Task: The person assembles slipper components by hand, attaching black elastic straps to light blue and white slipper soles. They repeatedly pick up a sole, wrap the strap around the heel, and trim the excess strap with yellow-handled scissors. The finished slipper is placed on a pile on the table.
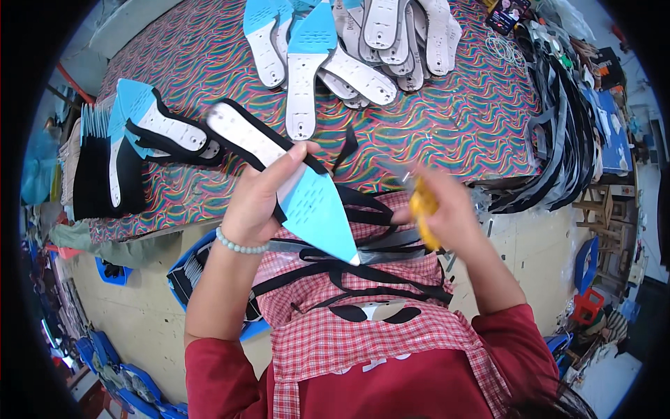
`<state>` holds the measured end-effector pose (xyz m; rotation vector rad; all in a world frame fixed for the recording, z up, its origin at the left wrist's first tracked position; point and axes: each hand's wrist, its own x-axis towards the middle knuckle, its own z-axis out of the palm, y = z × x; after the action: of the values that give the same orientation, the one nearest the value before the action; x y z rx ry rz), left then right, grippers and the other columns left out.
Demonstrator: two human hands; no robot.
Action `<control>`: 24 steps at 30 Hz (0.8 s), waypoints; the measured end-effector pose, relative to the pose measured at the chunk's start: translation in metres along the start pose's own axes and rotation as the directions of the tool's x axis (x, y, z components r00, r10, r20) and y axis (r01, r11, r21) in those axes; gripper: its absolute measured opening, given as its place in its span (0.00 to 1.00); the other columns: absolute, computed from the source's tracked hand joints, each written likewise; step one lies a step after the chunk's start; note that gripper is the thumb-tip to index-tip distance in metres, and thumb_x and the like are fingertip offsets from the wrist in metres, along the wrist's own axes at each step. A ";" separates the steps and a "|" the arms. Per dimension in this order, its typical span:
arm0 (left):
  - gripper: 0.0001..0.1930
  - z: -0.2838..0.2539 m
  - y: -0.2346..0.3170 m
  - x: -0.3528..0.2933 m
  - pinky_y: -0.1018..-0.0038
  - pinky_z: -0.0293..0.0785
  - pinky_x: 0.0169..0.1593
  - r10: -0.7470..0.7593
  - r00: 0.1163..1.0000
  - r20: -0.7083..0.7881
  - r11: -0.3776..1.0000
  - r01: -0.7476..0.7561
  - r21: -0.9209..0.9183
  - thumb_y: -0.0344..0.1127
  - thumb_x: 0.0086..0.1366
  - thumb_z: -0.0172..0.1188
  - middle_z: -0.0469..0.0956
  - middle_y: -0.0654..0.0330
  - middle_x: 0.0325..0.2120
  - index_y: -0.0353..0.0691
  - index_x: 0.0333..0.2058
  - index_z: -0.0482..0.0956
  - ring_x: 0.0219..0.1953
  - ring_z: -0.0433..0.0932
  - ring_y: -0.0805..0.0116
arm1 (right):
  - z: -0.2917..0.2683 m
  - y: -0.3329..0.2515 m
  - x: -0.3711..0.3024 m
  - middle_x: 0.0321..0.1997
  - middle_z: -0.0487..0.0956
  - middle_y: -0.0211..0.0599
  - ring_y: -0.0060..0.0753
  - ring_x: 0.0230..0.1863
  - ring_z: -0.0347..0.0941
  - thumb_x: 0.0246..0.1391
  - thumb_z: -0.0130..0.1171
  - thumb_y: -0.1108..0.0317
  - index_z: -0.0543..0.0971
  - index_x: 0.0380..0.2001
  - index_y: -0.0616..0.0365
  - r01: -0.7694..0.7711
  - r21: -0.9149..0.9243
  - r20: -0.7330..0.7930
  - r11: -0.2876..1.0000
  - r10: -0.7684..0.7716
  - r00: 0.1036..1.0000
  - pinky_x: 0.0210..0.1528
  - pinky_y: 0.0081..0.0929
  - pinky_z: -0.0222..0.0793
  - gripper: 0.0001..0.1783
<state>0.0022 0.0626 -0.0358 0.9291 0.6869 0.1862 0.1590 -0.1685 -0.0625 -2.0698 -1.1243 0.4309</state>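
My left hand [259,190] is closed around a pointed shoe insole [315,209], light blue at the toe and white toward the heel, with black edging along its sides. The thumb presses on its upper face. To the right, my right hand [452,209] grips yellow-handled scissors [423,213], blurred by motion; whether their blades are apart I cannot tell. A black strip [366,202] runs from beside the insole to the fingers of the right hand. A small loose black piece [347,146] appears just beyond the insole. More black strips [391,283] lie across my checked apron [363,335].
A colourful patterned cloth [209,56] covers the table. Several white and blue insoles [300,98] are piled at the far middle. Edged insoles [167,133] lie at left. Black and grey strips [558,140] hang at right. A blue crate [255,328] stands below the table.
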 end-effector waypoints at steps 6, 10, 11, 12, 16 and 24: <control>0.15 0.023 0.001 0.002 0.82 0.68 0.30 0.350 0.936 0.049 0.836 -0.335 0.435 0.41 0.68 0.52 0.77 0.67 0.25 0.34 0.37 0.80 0.26 0.72 0.82 | -0.088 0.059 0.038 0.50 0.72 0.45 0.43 0.53 0.68 0.50 0.61 0.71 0.67 0.56 0.60 -0.070 -0.418 -0.212 0.906 -0.023 0.977 0.53 0.30 0.65 0.28; 0.13 0.040 -0.018 0.008 0.82 0.66 0.32 0.458 0.872 0.174 0.757 -0.486 0.437 0.39 0.68 0.53 0.76 0.66 0.28 0.33 0.36 0.81 0.29 0.70 0.82 | -0.035 -0.007 0.044 0.38 0.76 0.44 0.41 0.47 0.72 0.57 0.52 0.69 0.76 0.37 0.63 0.144 0.041 -0.094 0.989 -0.140 0.986 0.47 0.29 0.67 0.09; 0.15 0.038 -0.024 0.013 0.80 0.70 0.38 0.486 0.829 0.275 0.647 -0.553 0.525 0.40 0.68 0.51 0.78 0.60 0.35 0.33 0.43 0.78 0.35 0.74 0.77 | -0.007 -0.026 0.043 0.34 0.76 0.43 0.44 0.41 0.73 0.56 0.55 0.67 0.76 0.34 0.62 0.156 0.123 0.006 0.980 -0.158 0.987 0.42 0.33 0.68 0.09; 0.19 0.041 -0.024 0.012 0.77 0.71 0.41 0.507 0.839 0.198 0.739 -0.542 0.401 0.44 0.68 0.50 0.77 0.56 0.39 0.34 0.47 0.75 0.38 0.75 0.73 | 0.012 -0.037 0.042 0.29 0.75 0.42 0.46 0.35 0.74 0.55 0.57 0.64 0.75 0.32 0.60 0.160 0.202 0.104 0.966 -0.184 0.977 0.36 0.36 0.70 0.09; 0.41 0.057 0.008 -0.008 0.61 0.72 0.53 0.615 0.782 -0.104 0.711 -0.607 -0.355 0.66 0.63 0.42 0.66 0.44 0.56 0.36 0.62 0.55 0.51 0.74 0.54 | 0.054 -0.031 0.034 0.23 0.73 0.38 0.45 0.24 0.73 0.53 0.59 0.61 0.73 0.25 0.58 0.311 0.050 -0.116 0.949 -0.304 0.946 0.24 0.35 0.67 0.13; 0.41 0.030 0.013 -0.023 0.69 0.76 0.36 0.656 0.745 0.121 0.742 -0.666 0.076 0.60 0.61 0.51 0.73 0.50 0.40 0.32 0.61 0.56 0.31 0.76 0.64 | 0.086 -0.048 0.003 0.28 0.76 0.26 0.18 0.31 0.71 0.63 0.49 0.61 0.76 0.31 0.60 -0.341 0.701 0.387 0.627 0.068 0.920 0.33 0.23 0.67 0.14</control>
<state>0.0046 0.0405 -0.0025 1.2644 0.2545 0.7466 0.0824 -0.1108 -0.0852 -1.3742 -0.6695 1.1852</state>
